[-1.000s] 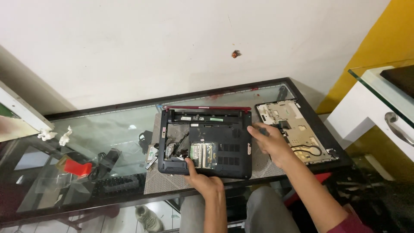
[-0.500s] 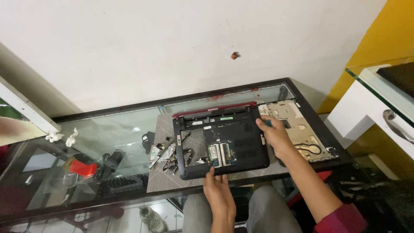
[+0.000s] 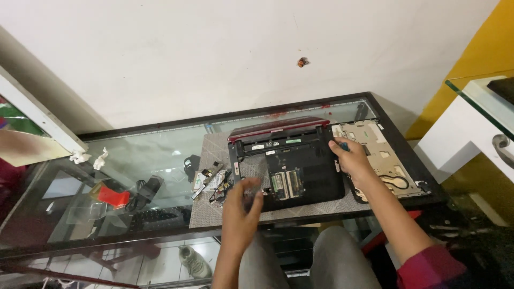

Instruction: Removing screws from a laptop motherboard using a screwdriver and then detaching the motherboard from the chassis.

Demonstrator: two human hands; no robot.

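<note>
A small black laptop base [image 3: 300, 160], opened up with its boards showing and a red lid edge at the back, lies on a grey mat [image 3: 211, 211] on a glass table [image 3: 134, 155]. My right hand [image 3: 352, 159] grips the laptop's right edge, and a small blue bit shows by its fingers. Blurred and with fingers loosely spread, my left hand [image 3: 242, 210] hovers over the laptop's front left corner and holds nothing. Several small loose parts [image 3: 213, 182] lie on the mat just left of the laptop.
A removed pale inner panel [image 3: 381, 155] lies right of the laptop near the table's edge. Under the glass are a red object [image 3: 113, 197] and black items [image 3: 147, 188]. A white cabinet [image 3: 471, 134] stands at the right; the wall runs behind.
The laptop has shifted right and towards me on the mat. My left hand has let go of its front edge and lifted off to the left. My right hand stays on the right edge.
</note>
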